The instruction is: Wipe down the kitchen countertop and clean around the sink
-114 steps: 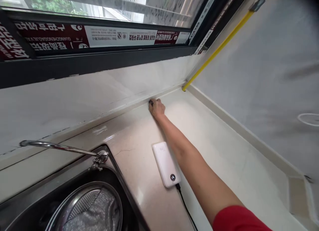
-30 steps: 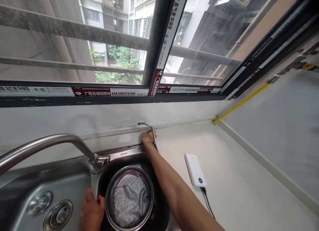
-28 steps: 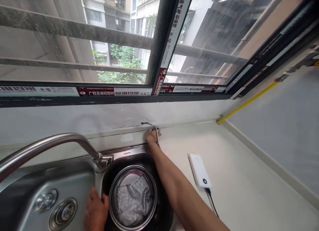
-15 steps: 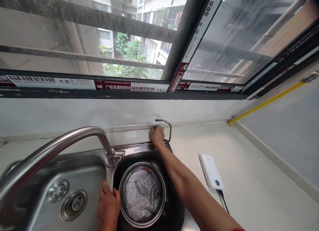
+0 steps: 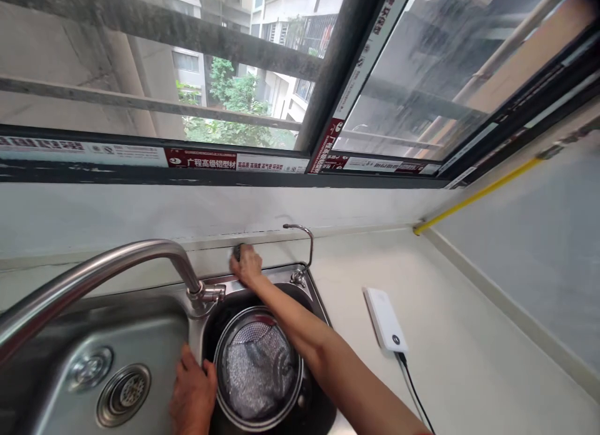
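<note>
My right hand [image 5: 247, 266] reaches across the sink to the back ledge, fingers closed on a small dark thing [image 5: 237, 252] pressed against the seam below the wall. It sits between the large curved tap [image 5: 117, 266] and the small thin tap [image 5: 302, 250]. My left hand [image 5: 192, 394] rests on the divider between the two steel sink bowls, fingers bent over its edge, next to a round metal strainer basket [image 5: 259, 367] with a silvery cloth inside.
A white power bank [image 5: 384, 310] with a black cable lies on the pale countertop [image 5: 469, 347] to the right. The left bowl has a drain [image 5: 122, 391]. A dark-framed window [image 5: 323, 85] runs above the ledge. A yellow pipe [image 5: 473, 197] crosses the right wall.
My right hand has slid left along the back ledge, from the far right corner past the small tap to a spot between the taps. My left hand came into view on the sink divider.
</note>
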`<state>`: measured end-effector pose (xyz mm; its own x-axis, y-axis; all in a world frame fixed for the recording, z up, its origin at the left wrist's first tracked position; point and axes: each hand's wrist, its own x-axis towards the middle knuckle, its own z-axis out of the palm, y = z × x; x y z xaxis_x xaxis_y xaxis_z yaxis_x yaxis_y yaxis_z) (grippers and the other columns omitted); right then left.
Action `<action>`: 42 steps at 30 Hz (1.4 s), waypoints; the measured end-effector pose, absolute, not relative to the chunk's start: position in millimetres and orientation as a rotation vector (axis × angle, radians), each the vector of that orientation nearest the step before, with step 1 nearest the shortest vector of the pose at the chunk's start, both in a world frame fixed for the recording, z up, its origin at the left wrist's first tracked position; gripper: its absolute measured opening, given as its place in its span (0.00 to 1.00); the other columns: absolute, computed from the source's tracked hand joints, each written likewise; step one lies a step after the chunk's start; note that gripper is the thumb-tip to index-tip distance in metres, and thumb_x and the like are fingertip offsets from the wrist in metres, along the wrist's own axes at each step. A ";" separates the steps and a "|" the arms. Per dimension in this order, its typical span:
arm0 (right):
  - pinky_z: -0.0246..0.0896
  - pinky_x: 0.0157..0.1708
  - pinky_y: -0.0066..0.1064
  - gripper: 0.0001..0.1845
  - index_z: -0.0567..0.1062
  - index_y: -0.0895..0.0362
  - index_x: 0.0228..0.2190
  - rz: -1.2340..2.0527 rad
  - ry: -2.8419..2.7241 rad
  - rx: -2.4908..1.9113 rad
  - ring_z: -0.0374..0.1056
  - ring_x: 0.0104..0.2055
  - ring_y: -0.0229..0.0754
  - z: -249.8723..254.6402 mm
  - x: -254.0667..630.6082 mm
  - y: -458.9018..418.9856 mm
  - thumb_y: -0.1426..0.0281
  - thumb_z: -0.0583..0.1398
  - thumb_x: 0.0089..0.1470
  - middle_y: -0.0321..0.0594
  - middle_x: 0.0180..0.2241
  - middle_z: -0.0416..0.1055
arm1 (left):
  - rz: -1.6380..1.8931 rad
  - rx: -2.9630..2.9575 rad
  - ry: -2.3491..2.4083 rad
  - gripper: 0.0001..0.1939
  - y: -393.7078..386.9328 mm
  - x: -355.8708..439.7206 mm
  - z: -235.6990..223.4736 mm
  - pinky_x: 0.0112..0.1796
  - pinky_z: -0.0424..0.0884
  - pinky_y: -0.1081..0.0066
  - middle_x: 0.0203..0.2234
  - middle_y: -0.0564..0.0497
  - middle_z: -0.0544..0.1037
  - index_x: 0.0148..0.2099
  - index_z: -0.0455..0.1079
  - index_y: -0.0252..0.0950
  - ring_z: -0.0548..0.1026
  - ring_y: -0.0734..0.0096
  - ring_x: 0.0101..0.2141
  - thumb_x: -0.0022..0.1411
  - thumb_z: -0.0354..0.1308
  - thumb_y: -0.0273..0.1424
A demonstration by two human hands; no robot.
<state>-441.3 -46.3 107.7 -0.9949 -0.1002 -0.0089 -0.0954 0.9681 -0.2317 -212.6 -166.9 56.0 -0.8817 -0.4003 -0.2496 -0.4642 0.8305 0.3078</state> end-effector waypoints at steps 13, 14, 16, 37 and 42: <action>0.69 0.50 0.37 0.19 0.70 0.52 0.58 -0.172 2.970 -0.386 0.74 0.52 0.47 143.2 -450.5 0.9 0.67 0.52 0.69 0.48 0.58 0.71 | 0.620 -0.726 2.824 0.32 -167.0 -210.4 57.9 0.44 0.74 0.53 0.56 0.28 0.72 0.71 0.52 0.23 0.78 0.44 0.48 0.73 0.41 0.38; 0.69 0.49 0.38 0.19 0.71 0.54 0.57 -0.145 2.978 -0.342 0.74 0.52 0.48 145.1 -448.9 9.3 0.67 0.51 0.69 0.50 0.57 0.71 | 0.638 -0.716 2.835 0.31 -167.6 -209.7 56.3 0.43 0.74 0.54 0.55 0.29 0.73 0.71 0.53 0.23 0.78 0.45 0.47 0.73 0.42 0.38; 0.69 0.49 0.39 0.19 0.71 0.56 0.56 -0.096 2.994 -0.268 0.74 0.51 0.49 146.3 -447.0 17.9 0.68 0.52 0.68 0.53 0.55 0.72 | 0.669 -0.691 2.859 0.31 -168.5 -208.9 53.4 0.43 0.74 0.56 0.52 0.29 0.74 0.70 0.53 0.22 0.79 0.46 0.46 0.73 0.42 0.37; 0.71 0.48 0.43 0.19 0.70 0.60 0.56 -0.159 2.941 -0.820 0.73 0.49 0.50 125.0 -467.5 -77.1 0.71 0.49 0.69 0.55 0.57 0.68 | 0.542 -0.667 2.947 0.29 -167.7 -204.8 43.6 0.35 0.73 0.60 0.51 0.30 0.75 0.69 0.54 0.22 0.79 0.51 0.42 0.73 0.44 0.36; 0.70 0.47 0.43 0.19 0.70 0.54 0.55 -0.080 2.791 -1.390 0.73 0.48 0.47 128.7 -479.3 -111.6 0.73 0.45 0.71 0.48 0.60 0.67 | 0.494 -0.668 2.964 0.30 -168.5 -204.2 41.4 0.39 0.75 0.57 0.54 0.28 0.73 0.69 0.53 0.20 0.79 0.47 0.45 0.73 0.42 0.36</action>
<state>-479.3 -111.6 128.7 -0.6028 -0.7979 0.0025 -0.7967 0.6017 -0.0559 -204.2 -168.5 41.4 -0.9040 -0.4072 -0.1302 -0.4274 0.8546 0.2949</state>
